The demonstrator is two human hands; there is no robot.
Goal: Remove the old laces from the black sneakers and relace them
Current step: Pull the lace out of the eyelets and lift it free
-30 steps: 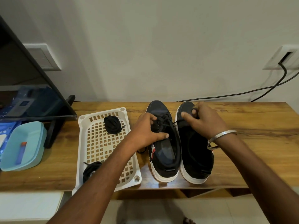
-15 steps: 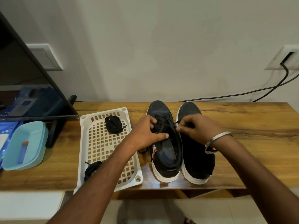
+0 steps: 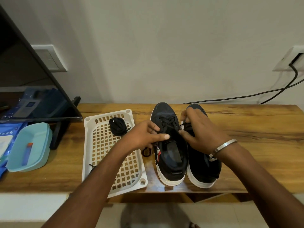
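- We can read no brand or writing anywhere; the left sneaker (image 3: 169,145) has a small red and white tab on its outer side, too small to make out, and the blue packets (image 3: 6,137) at the far left carry print we cannot read.
- The white lattice tray (image 3: 88,145) holds a coiled black lace bundle (image 3: 118,126) near its far end; a second dark lace end shows by the forearm at its near side, mostly hidden.
- The light blue tub (image 3: 39,145) holds a blue tube with an orange cap (image 3: 27,153).
- Both black sneakers stand side by side on the wooden table (image 3: 255,137), toes to the wall, just right of the tray; the right sneaker (image 3: 204,171) touches the left one.
- Our left hand (image 3: 144,135) is closed on the lace (image 3: 169,123) at the left sneaker's upper eyelets, thumb stretched across the tongue; a loose loop of lace hangs beneath it onto the table.
- Our right hand (image 3: 200,129), with a metal bangle (image 3: 222,148) at the wrist, pinches a lace end between the two shoes, fingers curled.
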